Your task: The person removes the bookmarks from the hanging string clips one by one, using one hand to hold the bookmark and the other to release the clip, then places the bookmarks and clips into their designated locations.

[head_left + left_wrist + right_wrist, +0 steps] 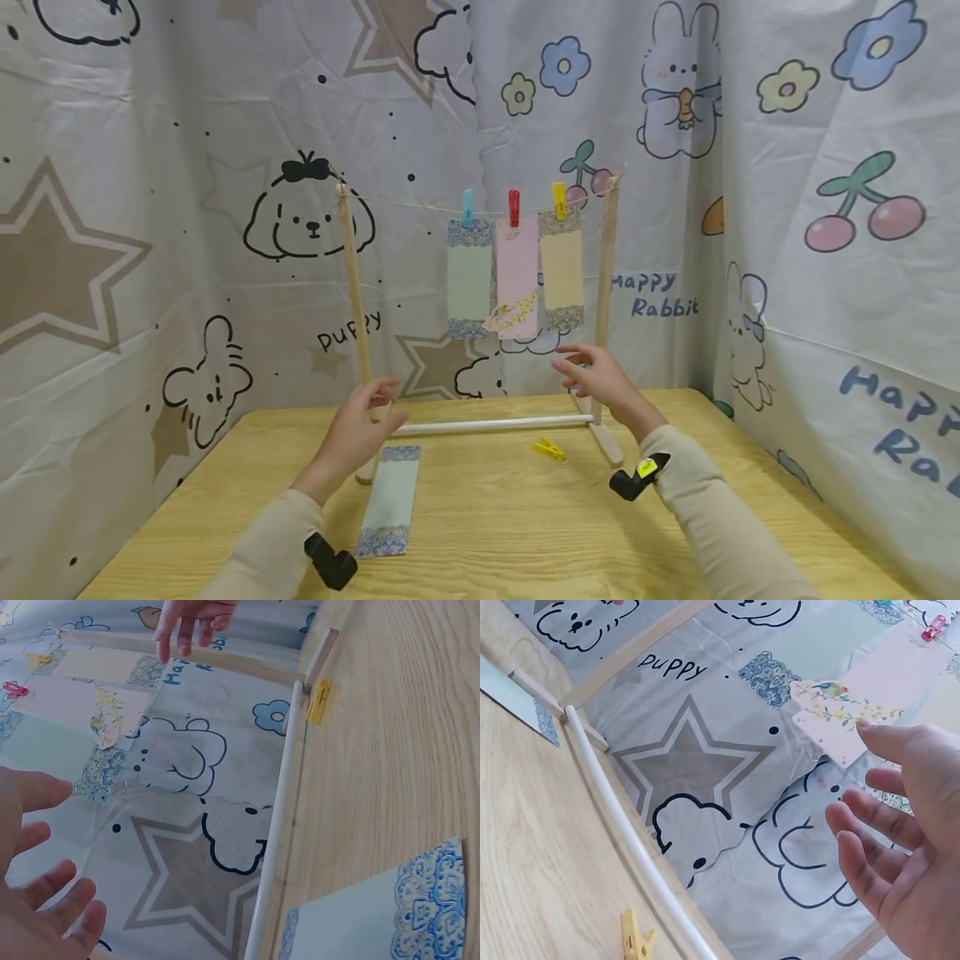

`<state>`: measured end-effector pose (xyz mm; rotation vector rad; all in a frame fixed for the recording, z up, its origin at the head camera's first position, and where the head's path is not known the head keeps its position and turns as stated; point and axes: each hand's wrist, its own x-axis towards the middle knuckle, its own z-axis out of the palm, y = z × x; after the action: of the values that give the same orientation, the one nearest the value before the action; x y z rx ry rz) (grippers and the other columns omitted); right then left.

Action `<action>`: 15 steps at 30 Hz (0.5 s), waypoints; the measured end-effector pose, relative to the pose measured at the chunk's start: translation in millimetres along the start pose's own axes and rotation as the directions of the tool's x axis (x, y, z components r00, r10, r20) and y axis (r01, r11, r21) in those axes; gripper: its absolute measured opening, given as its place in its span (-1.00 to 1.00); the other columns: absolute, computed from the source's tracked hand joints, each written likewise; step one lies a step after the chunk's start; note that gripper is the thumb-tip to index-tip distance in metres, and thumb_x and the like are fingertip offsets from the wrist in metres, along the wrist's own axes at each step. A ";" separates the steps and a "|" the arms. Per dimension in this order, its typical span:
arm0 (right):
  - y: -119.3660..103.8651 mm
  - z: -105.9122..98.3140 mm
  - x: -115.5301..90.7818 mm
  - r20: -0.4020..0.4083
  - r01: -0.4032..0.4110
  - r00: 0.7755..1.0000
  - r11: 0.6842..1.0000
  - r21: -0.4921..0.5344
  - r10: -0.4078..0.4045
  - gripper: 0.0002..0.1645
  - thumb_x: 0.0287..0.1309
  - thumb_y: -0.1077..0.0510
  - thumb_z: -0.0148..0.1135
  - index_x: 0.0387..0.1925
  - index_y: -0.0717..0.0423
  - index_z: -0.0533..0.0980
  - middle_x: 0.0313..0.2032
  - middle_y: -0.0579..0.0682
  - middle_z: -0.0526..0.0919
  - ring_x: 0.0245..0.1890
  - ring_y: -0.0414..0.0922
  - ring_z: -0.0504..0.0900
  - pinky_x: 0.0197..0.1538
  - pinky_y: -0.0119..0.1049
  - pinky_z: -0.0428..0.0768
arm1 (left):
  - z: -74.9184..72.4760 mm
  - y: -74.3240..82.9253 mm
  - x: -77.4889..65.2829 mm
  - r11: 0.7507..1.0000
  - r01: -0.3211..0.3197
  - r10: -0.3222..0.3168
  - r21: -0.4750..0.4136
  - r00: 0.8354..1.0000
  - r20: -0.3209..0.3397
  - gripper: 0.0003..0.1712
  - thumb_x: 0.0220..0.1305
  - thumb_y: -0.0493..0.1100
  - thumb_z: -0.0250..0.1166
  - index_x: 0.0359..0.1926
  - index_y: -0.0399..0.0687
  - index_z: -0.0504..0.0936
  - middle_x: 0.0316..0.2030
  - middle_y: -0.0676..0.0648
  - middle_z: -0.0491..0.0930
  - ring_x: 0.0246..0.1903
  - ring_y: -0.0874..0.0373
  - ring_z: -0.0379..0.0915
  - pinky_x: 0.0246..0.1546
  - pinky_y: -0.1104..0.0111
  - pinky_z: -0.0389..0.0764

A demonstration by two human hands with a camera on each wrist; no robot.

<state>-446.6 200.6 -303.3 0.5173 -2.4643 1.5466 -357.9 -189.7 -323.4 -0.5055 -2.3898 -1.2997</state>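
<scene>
Both hands are in the air and hold nothing. My left hand (358, 425) hovers by the rack's left post, above a pale green card (390, 500) with blue lace-patterned ends lying on the table. My right hand (600, 382) is near the right post, below the hanging cards, its fingers loosely bent. From the string hang a green card (469, 271) under a blue clothespin (468, 208), a pink card (517, 267) under a red clothespin (513, 208), and a tan card (562, 267) under a yellow clothespin (559, 201). Another yellow clothespin (549, 448) lies on the table.
The wooden rack has a left post (352, 283), a right post (606, 292), a string between their tops and a white rod (495, 424) low across the table (510, 525). A printed curtain (300, 108) surrounds the back and sides.
</scene>
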 end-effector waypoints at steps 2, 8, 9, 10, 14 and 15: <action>-3.7 -1.8 2.1 -0.016 0.018 1.000 0.999 0.033 -0.017 -0.37 0.49 -0.07 0.23 0.41 0.17 0.42 0.12 0.25 0.59 -0.17 0.02 0.69 -0.27 -0.24 0.71 | 0.0 0.9 4.5 1.000 -0.011 0.011 -0.011 1.000 0.013 -0.34 0.41 -0.17 0.39 0.44 -0.17 0.40 0.26 -0.29 0.42 0.30 -0.26 0.34 0.23 -0.15 0.48; -16.0 -8.9 10.2 -0.089 0.073 0.994 0.986 0.147 -0.061 -0.34 0.51 -0.08 0.21 0.43 0.21 0.40 0.25 0.28 0.52 -0.18 -0.05 0.70 -0.30 -0.34 0.69 | -0.8 3.4 21.8 0.996 0.012 -0.009 -0.083 0.999 0.035 -0.25 0.41 -0.13 0.40 0.51 -0.09 0.30 0.39 -0.33 0.31 0.40 -0.29 0.23 0.33 -0.19 0.37; -18.0 -10.3 11.8 -0.095 0.085 0.993 0.984 0.159 -0.071 -0.34 0.52 -0.07 0.19 0.44 0.23 0.38 0.27 0.30 0.50 -0.19 -0.07 0.70 -0.30 -0.35 0.68 | -0.9 4.1 24.5 0.995 0.020 -0.017 -0.095 0.999 0.032 -0.24 0.41 -0.13 0.41 0.51 -0.07 0.28 0.40 -0.32 0.30 0.41 -0.29 0.22 0.34 -0.19 0.38; -19.9 -11.8 13.6 -0.098 0.096 0.992 0.981 0.169 -0.080 -0.34 0.53 -0.05 0.18 0.45 0.24 0.36 0.29 0.32 0.48 -0.20 -0.09 0.70 -0.30 -0.35 0.68 | -0.7 4.2 27.2 0.994 0.029 -0.026 -0.104 0.999 0.028 -0.23 0.41 -0.13 0.41 0.52 -0.06 0.28 0.41 -0.32 0.29 0.41 -0.29 0.21 0.34 -0.18 0.38; -28.7 -16.0 18.9 -0.107 0.128 0.988 0.969 0.213 -0.108 -0.35 0.56 0.04 0.14 0.49 0.28 0.29 0.32 0.39 0.44 -0.24 -0.13 0.69 -0.33 -0.38 0.65 | 1.3 5.4 34.5 0.989 0.044 -0.045 -0.141 0.999 -0.002 -0.21 0.40 -0.13 0.41 0.53 -0.06 0.25 0.42 -0.31 0.28 0.43 -0.29 0.18 0.36 -0.16 0.36; -31.1 -16.3 19.7 -0.109 0.133 0.988 0.966 0.222 -0.111 -0.34 0.56 0.05 0.14 0.50 0.27 0.27 0.32 0.40 0.44 -0.26 -0.15 0.69 -0.34 -0.39 0.64 | 2.2 5.2 35.8 0.987 0.046 -0.048 -0.154 0.999 -0.012 -0.21 0.40 -0.14 0.41 0.53 -0.06 0.25 0.42 -0.32 0.27 0.43 -0.29 0.17 0.36 -0.17 0.36</action>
<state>-453.2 199.1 -263.7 0.6040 -2.1526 1.7709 -386.8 -180.5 -303.5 -0.4825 -2.3137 -1.5108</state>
